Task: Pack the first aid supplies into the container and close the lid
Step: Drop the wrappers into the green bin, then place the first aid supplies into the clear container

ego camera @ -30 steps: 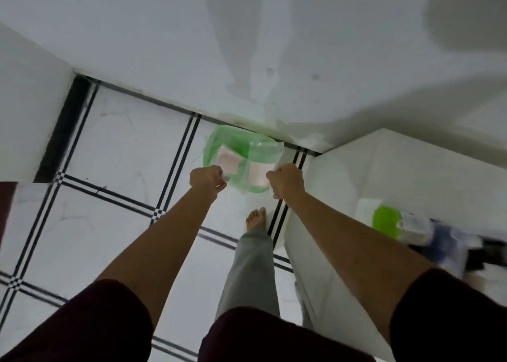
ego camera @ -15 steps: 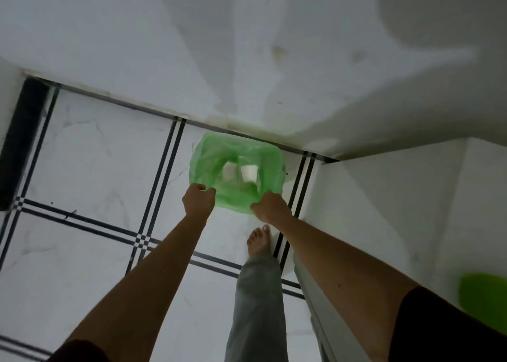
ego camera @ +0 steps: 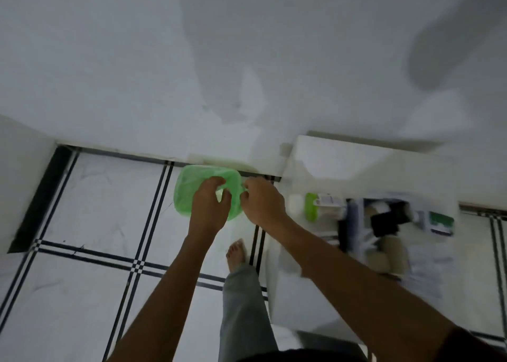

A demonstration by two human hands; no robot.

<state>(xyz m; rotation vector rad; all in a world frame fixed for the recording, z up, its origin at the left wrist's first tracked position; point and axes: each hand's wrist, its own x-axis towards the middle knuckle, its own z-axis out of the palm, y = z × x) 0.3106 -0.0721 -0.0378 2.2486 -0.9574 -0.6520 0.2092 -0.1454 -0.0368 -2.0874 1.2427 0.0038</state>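
Observation:
A translucent green plastic container hangs in the air above the tiled floor, held between both hands. My left hand covers its middle with the fingers curled over it. My right hand pinches its right edge. Its contents are hidden behind my hands. On the white table to the right lie blurred supplies: a green bottle, a white box, dark items and a green-and-white packet.
White floor tiles with black lines lie below. A white wall rises just behind the container. My bare foot and grey trouser leg stand beside the table's left edge. A dark strip runs along the left wall.
My hands have shifted from the container's near edge onto its top and right side. The view has swung right, bringing the table and supplies back into sight.

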